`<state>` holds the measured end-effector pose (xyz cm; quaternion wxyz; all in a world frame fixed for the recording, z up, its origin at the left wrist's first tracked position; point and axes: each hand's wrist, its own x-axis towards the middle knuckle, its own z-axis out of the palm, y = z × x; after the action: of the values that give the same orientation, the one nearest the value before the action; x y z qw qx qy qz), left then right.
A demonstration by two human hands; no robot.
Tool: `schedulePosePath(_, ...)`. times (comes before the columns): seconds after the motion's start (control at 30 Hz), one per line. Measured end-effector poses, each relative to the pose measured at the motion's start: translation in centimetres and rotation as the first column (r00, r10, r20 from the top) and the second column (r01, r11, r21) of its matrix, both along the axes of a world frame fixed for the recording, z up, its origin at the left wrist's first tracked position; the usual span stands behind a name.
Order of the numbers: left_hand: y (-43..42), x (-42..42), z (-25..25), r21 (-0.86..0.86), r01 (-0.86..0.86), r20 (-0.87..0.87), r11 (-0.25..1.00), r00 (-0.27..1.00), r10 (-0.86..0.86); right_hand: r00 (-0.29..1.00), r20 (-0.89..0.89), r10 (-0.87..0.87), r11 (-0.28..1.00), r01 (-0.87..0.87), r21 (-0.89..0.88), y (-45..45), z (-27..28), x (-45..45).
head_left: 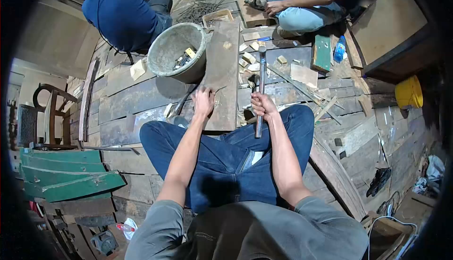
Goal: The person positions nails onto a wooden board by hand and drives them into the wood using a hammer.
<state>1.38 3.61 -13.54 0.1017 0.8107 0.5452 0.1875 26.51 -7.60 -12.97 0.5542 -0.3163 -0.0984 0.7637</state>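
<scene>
My right hand [264, 106] is wrapped round the shaft of a hammer [262, 73]. The hammer stands nearly in line with my view, head at the far end. Beside its shaft shows a dark metal piece [253, 81] whose kind I cannot make out. On the left part of a long wooden board [223, 57] rests my left hand [204, 102], its fingers bent and closed. A thin, slightly bent nail [220, 89] sticks out at the fingertips; its other end is hidden. The board runs away from my crossed legs.
A grey bucket [177, 50] with small pieces inside stands left of the board. Wood scraps [248, 58] litter the floor ahead. Two people sit beyond, one holding a hammer [255, 0]. Green planks [71, 175] lie left; a yellow bucket [408, 93] is at right.
</scene>
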Motion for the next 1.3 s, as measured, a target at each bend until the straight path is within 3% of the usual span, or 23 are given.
schedulePosePath(0.23,0.6,-0.2,-1.6,0.016,0.088,0.233,0.996,0.968,-0.089,0.968,0.231,-0.100,0.992,0.114,-0.048,-0.4,2.4,-1.3)
schedulePosePath(0.37,0.4,-0.5,-1.5,0.088,0.129,0.328,0.988,0.933,-0.151,0.859,0.496,-0.127,0.991,0.133,0.024,-1.9,6.0,-0.8)
schedulePosePath(0.43,0.3,-0.5,-1.5,0.069,0.124,0.380,0.990,0.914,-0.141,0.718,0.688,-0.103,0.988,0.154,-0.013,-2.5,8.4,-1.3)
schedulePosePath(0.53,0.1,-0.6,-1.7,0.099,0.127,0.410,0.987,0.899,-0.156,0.299,0.953,-0.043,0.997,0.078,0.021,-3.2,9.1,-2.4)
schedulePosePath(0.57,-0.1,-0.7,-1.7,0.107,0.121,0.401,0.987,0.903,-0.154,0.160,0.986,-0.041,0.998,0.044,0.034,-3.6,8.5,-3.0)
schedulePosePath(0.6,-0.2,-0.7,-1.7,0.115,0.118,0.392,0.986,0.907,-0.154,0.123,0.992,-0.042,0.998,0.040,0.038,-3.9,8.6,-4.1)
schedulePosePath(0.63,-0.1,-0.7,-2.0,0.127,0.116,0.382,0.985,0.911,-0.156,-0.041,0.997,-0.068,0.997,-0.025,0.067,-4.3,9.1,-4.9)
schedulePosePath(0.7,-0.1,-0.4,-2.5,0.153,0.090,0.355,0.984,0.924,-0.140,-0.118,0.976,-0.185,0.982,-0.041,0.182,-4.6,7.6,-6.8)
schedulePosePath(0.77,-0.3,-0.4,-2.8,0.172,0.070,0.344,0.983,0.930,-0.127,-0.172,0.985,0.014,0.999,-0.034,-0.020,-4.8,7.8,-7.7)
schedulePosePath(0.9,-0.7,-0.5,-3.0,0.143,0.079,0.296,0.987,0.948,-0.119,-0.168,0.985,0.024,0.998,-0.050,-0.033,-4.7,8.4,-8.3)
schedulePosePath(0.93,-0.3,-0.3,-4.1,0.146,0.047,0.287,0.988,0.954,-0.087,-0.204,0.977,-0.057,0.997,-0.067,0.044,-4.6,7.9,-8.3)
schedulePosePath(1.03,-0.4,-0.2,-3.6,0.242,0.015,0.321,0.970,0.942,-0.094,-0.210,0.974,-0.081,0.997,-0.029,0.076,-5.0,9.0,-9.6)
schedulePosePath(1.07,-0.7,-0.4,-3.2,0.165,0.025,0.306,0.986,0.949,-0.075,-0.250,0.960,-0.125,0.992,-0.061,0.113,-5.0,8.1,-9.7)
schedulePosePath(1.1,-0.8,-0.3,-3.1,0.137,0.027,0.305,0.990,0.950,-0.068,-0.255,0.966,-0.041,0.999,-0.042,0.031,-4.9,8.2,-10.0)
schedulePosePath(1.17,-0.7,-0.3,-2.8,0.088,0.040,0.296,0.995,0.953,-0.064,-0.264,0.964,-0.033,0.998,-0.055,0.019,-4.7,6.9,-10.0)
schedulePosePath(1.3,-0.7,-0.4,-2.5,0.097,0.028,0.299,0.995,0.953,-0.056,-0.283,0.957,-0.063,0.997,-0.070,0.045,-4.3,6.2,-9.9)
